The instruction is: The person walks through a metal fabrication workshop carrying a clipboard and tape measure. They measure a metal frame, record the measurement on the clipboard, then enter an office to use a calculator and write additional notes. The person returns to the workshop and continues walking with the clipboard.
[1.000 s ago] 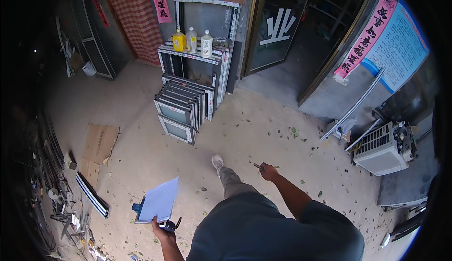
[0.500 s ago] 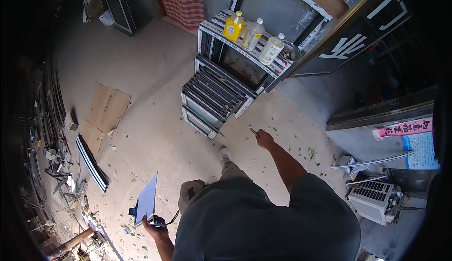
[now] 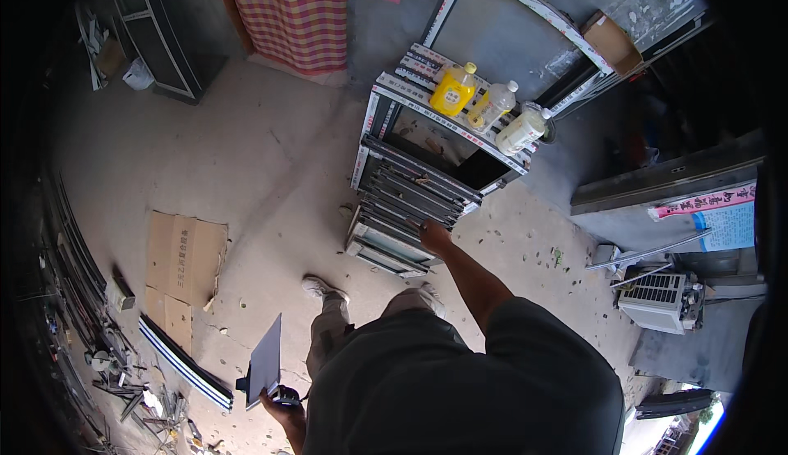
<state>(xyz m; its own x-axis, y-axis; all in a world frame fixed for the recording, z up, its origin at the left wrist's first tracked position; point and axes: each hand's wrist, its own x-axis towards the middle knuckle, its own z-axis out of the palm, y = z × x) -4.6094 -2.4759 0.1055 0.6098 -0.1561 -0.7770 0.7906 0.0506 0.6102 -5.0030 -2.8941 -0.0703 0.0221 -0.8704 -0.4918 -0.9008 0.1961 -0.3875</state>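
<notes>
My left hand (image 3: 283, 410) is closed on a clipboard (image 3: 265, 361) with pale sheets, low at the left of my body. Against the same hand sits a small black and silver thing (image 3: 287, 395) that looks like a tape measure with a strap. My right hand (image 3: 434, 235) reaches forward over the near end of a stack of dark window frames (image 3: 410, 201). Its fingers are closed on a short thin stick, perhaps a pen. Whether the hand touches the frames I cannot tell. The frames lean together on the floor, some with glass.
A yellow bottle (image 3: 453, 90) and two clear bottles stand on wrapped profiles above the stack. Flattened cardboard (image 3: 187, 262) and striped white profiles (image 3: 185, 365) lie left. Metal scraps clutter the far left. An air-conditioner unit (image 3: 652, 301) sits right, below a leaning bar (image 3: 648, 250).
I have stepped closer to the frame stack, and my left shoe now shows ahead. My right hand has gone from beside the stack to over its near end. The left still holds the clipboard.
</notes>
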